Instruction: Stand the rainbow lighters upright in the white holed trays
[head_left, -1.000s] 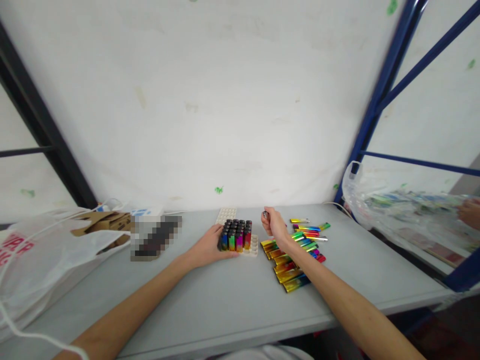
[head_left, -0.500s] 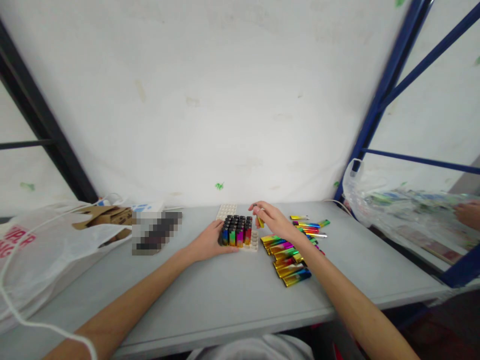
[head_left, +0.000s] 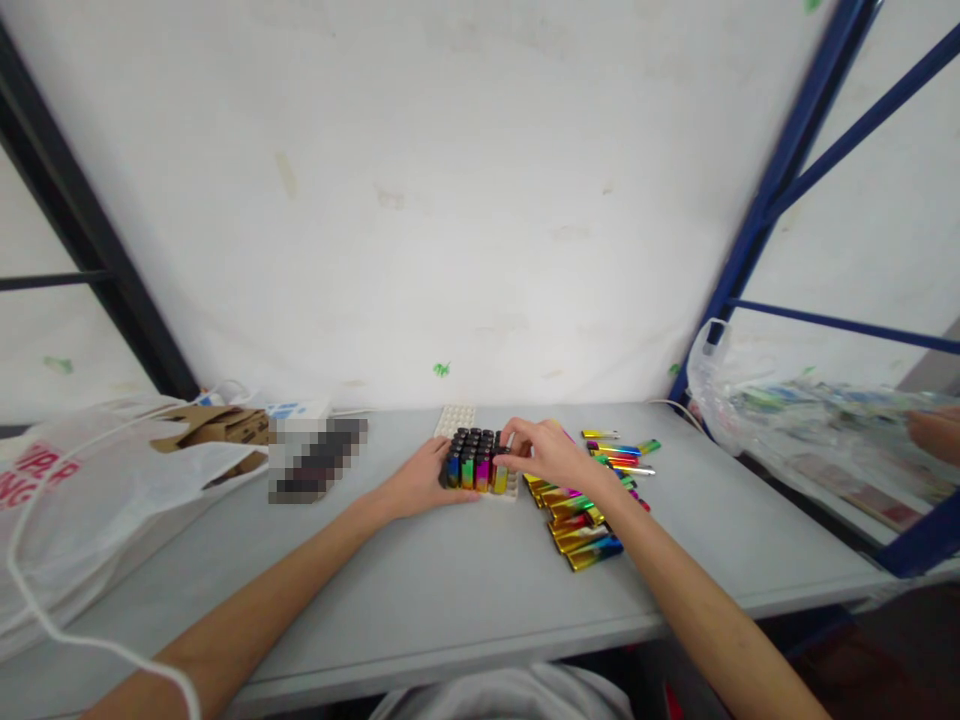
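A white slotted tray [head_left: 456,418] on the grey table [head_left: 450,590] holds several upright rainbow-coloured lighters [head_left: 471,462] with black tops. My left hand [head_left: 418,480] rests against the tray's left side, fingers curled on it. My right hand [head_left: 541,452] reaches to the tray's right front corner, its fingers pinched on a lighter [head_left: 501,476] standing there. A pile of loose shiny lighters [head_left: 581,520] lies just right of the tray, under my right forearm.
White plastic bags [head_left: 82,520] and a brown cardboard piece [head_left: 214,428] lie at the left. A clear bag [head_left: 787,425] sits at the right by blue frame posts [head_left: 757,220]; another person's hand [head_left: 934,432] shows at the right edge. A white wall stands behind.
My right hand carried a lighter leftward from above the loose pile to the tray's right front corner. My left hand stayed at the tray.
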